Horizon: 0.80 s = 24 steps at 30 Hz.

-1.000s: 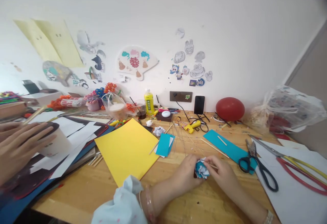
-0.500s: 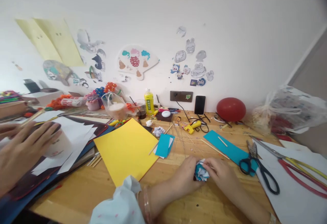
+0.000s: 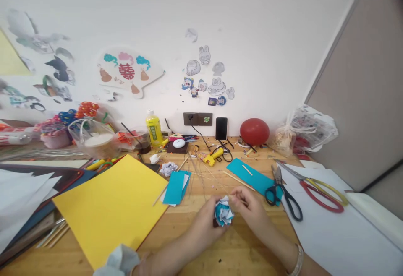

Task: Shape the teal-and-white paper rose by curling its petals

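Note:
A blue-and-white paper flower (image 3: 224, 213) with crumpled, layered petals sits in the grip of my left hand (image 3: 206, 219), its open face turned toward me. A small dark patch shows under the flower, too little to name. Close at the flower's right edge, my right hand (image 3: 248, 207) has its thumb and fingers curled together in a pinch. What lies between those fingertips, if anything, is too small to make out. Beyond my hands lie cut blue paper pieces (image 3: 174, 188) and a crumpled white paper ball (image 3: 168, 168).
Yellow paper (image 3: 113, 204) covers the table's left part. Black-handled scissors (image 3: 280, 190) rest on a blue paper strip (image 3: 242, 173), beside red-and-yellow-handled scissors (image 3: 324, 192). A yellow glue gun (image 3: 212, 157), a phone (image 3: 221, 128), a red balloon (image 3: 254, 131) and a yellow bottle (image 3: 154, 129) stand along the wall.
The view has swung right, so the other person's hands at the left are out of sight. My right fingers have drawn slightly off the flower, which now shows more of its face.

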Available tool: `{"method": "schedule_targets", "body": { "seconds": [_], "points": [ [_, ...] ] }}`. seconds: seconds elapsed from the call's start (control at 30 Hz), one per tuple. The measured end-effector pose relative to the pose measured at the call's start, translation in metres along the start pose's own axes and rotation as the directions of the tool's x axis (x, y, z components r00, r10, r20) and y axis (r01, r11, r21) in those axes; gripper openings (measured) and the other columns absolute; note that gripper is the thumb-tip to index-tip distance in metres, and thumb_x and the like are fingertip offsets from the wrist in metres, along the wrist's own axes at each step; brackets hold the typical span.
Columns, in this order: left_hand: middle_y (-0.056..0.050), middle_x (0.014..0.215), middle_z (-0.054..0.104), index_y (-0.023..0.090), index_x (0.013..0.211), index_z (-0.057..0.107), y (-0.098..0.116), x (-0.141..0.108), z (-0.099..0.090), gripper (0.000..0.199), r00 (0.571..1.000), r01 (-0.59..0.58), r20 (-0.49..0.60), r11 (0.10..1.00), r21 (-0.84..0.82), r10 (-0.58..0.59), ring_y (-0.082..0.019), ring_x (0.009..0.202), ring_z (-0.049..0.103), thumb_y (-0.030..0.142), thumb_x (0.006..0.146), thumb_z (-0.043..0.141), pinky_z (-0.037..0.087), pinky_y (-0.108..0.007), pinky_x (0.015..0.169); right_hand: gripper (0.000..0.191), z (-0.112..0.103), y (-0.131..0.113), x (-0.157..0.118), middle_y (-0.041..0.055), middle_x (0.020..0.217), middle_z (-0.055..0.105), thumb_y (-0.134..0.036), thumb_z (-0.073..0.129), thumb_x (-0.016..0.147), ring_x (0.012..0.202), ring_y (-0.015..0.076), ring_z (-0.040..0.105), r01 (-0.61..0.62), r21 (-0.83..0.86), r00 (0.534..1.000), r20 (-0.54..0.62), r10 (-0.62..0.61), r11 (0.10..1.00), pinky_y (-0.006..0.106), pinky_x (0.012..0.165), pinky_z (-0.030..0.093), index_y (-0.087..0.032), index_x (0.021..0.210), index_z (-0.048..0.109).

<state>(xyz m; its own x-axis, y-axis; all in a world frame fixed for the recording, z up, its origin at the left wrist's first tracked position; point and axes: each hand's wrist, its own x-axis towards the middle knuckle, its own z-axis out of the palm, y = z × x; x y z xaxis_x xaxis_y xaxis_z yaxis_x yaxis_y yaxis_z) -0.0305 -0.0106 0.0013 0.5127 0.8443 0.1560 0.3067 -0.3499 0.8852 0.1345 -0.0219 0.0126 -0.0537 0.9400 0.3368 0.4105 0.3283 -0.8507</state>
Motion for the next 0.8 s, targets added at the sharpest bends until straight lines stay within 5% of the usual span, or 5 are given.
{"method": "schedule_targets", "body": {
  "seconds": [0.1,0.3,0.8],
  "points": [
    [-0.008,0.101,0.061,0.016,0.107,0.046,0.001,0.0,0.001,0.043,1.0,0.017,-0.019,1.0,0.0,-0.017,-0.022,0.093,0.058,0.009,0.066,0.06,0.046,-0.033,0.079,0.016,-0.007,-0.002,-0.002,0.0026,0.075,0.062,-0.033,0.048,0.084,0.07,0.0168,0.06,0.05,-0.09,0.998,-0.032,-0.053,0.995,0.024,0.059,0.046,-0.018,0.083,0.055],
    [-0.008,0.105,0.06,0.017,0.109,0.045,0.0,0.0,0.001,0.046,0.998,-0.053,-0.028,0.998,0.028,0.053,-0.022,0.096,0.057,0.008,0.066,0.059,0.045,-0.033,0.083,0.015,-0.007,-0.008,-0.005,0.0038,0.073,0.065,-0.024,0.047,0.084,0.067,0.0174,0.059,0.35,-0.372,0.936,0.165,-0.31,0.86,0.028,0.062,0.042,-0.019,0.078,0.059],
    [-0.009,0.104,0.058,0.016,0.107,0.046,0.002,-0.002,0.002,0.043,0.999,-0.031,-0.006,0.993,0.116,0.032,-0.022,0.097,0.055,0.009,0.066,0.058,0.044,-0.035,0.084,0.026,0.001,0.005,-0.005,0.004,0.068,0.065,-0.027,0.036,0.09,0.062,0.0176,0.06,0.389,-0.457,0.921,0.228,-0.317,0.8,0.027,0.055,0.042,-0.019,0.076,0.056]
  ]
}}
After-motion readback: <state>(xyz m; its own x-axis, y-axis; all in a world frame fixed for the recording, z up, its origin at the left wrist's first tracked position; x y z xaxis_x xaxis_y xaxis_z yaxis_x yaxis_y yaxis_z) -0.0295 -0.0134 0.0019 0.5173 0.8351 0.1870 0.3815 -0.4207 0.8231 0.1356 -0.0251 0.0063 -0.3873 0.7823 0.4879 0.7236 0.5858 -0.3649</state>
